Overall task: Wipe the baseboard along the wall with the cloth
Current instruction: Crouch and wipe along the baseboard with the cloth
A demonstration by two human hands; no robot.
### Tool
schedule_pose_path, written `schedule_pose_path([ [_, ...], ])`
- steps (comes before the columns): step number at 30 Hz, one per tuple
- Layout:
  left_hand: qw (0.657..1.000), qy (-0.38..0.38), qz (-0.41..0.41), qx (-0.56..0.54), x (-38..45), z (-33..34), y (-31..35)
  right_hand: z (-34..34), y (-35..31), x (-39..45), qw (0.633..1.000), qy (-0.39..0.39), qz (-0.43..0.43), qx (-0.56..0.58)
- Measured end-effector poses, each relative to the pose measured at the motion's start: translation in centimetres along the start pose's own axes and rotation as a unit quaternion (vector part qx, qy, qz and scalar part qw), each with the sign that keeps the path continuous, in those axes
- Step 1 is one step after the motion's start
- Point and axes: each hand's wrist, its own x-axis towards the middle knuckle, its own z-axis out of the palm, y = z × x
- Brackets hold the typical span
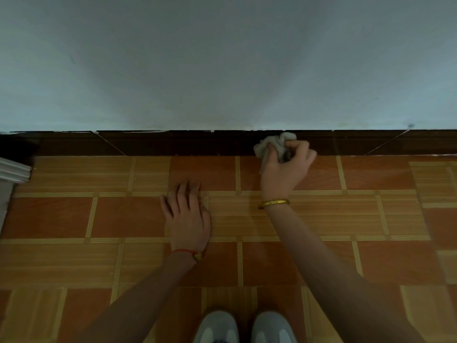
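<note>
While bunched against baseboard [197, 143], cloth [277, 144] in right-hand fingers [300, 144].

Shoes [243, 328] cut off by bottom edge; white trim [14, 170] cropped at left; cloth [274, 144] partly hidden behind fingers [300, 146].

A tiled floor [321, 219] of orange and tan squares carries everything — a left hand [186, 216] pressed flat at centre, and two grey shoes [243, 326] at six o'clock.

Orange tiled floor [346, 219], two grey shoes [243, 326] at bottom edge, white moulding [13, 170] at left
</note>
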Motion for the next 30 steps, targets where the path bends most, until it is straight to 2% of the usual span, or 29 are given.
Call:
schedule_pose_path([
  [3,1.0,0.007,0.001,0.0,0.0,0.0,0.0,1.4,-0.8,-2.0,0.996,-0.08,-0.045,-0.01],
  [5,1.0,0.01,0.003,-0.002,-0.1,0.0,0.0,1.7,-1.0,-2.5,0.992,-0.104,-0.065,-0.006],
  [14,1.0,-0.004,0.002,-0.006,0.0,-0.2,-0.1,-1.0,0.5,1.6,0.998,0.061,0.017,0.008],
  [18,1.0,-0.002,0.002,-0.004,0.0,-0.2,0.0,-0.1,0.0,0.7,0.999,0.041,-0.002,0.011],
  [25,1.0,0.005,0.004,-0.001,0.0,0.0,-0.1,1.8,-0.5,-2.1,0.995,-0.085,-0.057,-0.014],
  [27,1.0,0.006,0.004,-0.003,0.0,0.0,-0.1,1.4,-0.1,-1.6,0.995,-0.077,-0.058,-0.022],
  [30,1.0,0.002,0.001,-0.009,0.0,-0.1,-0.1,-0.4,0.7,0.7,1.0,0.016,0.004,-0.021],
])
